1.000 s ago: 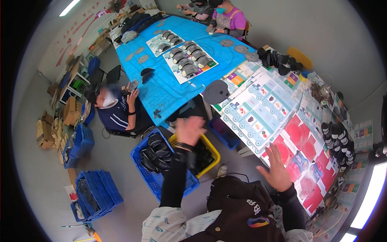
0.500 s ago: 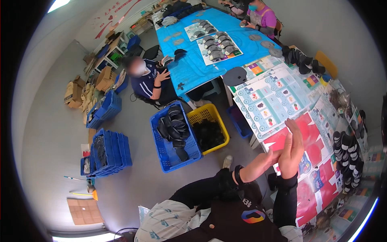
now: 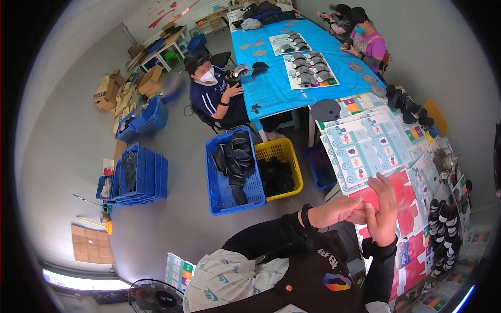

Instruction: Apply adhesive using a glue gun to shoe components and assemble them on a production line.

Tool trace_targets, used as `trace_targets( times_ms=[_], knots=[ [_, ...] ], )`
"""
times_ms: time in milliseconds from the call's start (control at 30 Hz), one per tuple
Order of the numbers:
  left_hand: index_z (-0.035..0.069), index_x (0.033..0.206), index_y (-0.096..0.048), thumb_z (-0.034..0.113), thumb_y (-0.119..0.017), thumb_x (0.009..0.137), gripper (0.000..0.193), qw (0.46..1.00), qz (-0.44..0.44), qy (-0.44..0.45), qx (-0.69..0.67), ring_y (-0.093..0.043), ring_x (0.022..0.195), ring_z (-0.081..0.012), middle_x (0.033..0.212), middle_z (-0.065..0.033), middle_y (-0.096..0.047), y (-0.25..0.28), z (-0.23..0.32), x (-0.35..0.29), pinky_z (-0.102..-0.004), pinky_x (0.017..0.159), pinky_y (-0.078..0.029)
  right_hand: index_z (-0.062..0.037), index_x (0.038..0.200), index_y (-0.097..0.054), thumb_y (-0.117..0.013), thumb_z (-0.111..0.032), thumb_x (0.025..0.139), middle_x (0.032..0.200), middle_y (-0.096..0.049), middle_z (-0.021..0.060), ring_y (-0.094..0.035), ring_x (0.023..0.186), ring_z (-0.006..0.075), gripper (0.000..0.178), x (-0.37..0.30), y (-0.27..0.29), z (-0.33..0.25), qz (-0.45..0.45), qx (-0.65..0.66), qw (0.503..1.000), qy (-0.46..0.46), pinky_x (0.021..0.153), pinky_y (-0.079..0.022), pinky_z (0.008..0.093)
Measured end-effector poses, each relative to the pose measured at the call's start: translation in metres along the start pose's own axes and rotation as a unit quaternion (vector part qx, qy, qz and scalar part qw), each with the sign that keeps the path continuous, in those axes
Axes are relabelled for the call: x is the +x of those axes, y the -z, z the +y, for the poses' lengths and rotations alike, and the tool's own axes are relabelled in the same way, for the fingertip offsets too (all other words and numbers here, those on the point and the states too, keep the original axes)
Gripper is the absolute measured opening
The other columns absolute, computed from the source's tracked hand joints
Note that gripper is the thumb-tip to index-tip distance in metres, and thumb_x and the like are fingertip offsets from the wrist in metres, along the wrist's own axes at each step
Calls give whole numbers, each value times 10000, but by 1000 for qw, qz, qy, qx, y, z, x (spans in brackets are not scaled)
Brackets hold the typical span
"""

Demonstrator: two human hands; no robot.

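My left hand and my right hand meet in front of me, above the near end of the worktable. The left hand's fingers are curled together against the right palm, and their tips are partly hidden. The right hand's fingers are stretched out and a little blurred, with nothing visible in them. Below the hands lie red printed sheets. Just beyond them are pale blue printed boards with small fruit pictures.
Stacked dark curved pieces line the table's right side. A blue crate of black pieces and a yellow basket stand on the floor. At the blue-covered table, one person sits on the left and two people are at far right.
The view has swung, so the tables sit lower and farther right. My hands have loosened from being pressed palm to palm, with the left fingers now curled. The seated person's head has turned.
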State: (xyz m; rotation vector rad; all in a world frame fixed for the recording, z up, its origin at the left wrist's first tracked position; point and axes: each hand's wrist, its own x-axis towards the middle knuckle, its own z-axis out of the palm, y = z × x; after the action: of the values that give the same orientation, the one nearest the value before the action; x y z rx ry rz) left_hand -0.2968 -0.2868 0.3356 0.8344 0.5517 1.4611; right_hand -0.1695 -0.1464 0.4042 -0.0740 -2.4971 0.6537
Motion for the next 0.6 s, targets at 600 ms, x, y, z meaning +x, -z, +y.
trace_targets(
  times_ms=[600],
  knots=[
    [169, 1626, -139, 655, -259, 1034, 775, 968, 221, 107, 56, -301, 1486, -392, 1653, -163, -225, 157, 60, -85, -653, 1104, -350, -93, 1584, -279, -256, -698, 1017, 1623, -290, 137, -267, 1509, 291, 829, -80, 0, 74, -153, 506, 714, -458, 1145, -347, 554]
  ],
)
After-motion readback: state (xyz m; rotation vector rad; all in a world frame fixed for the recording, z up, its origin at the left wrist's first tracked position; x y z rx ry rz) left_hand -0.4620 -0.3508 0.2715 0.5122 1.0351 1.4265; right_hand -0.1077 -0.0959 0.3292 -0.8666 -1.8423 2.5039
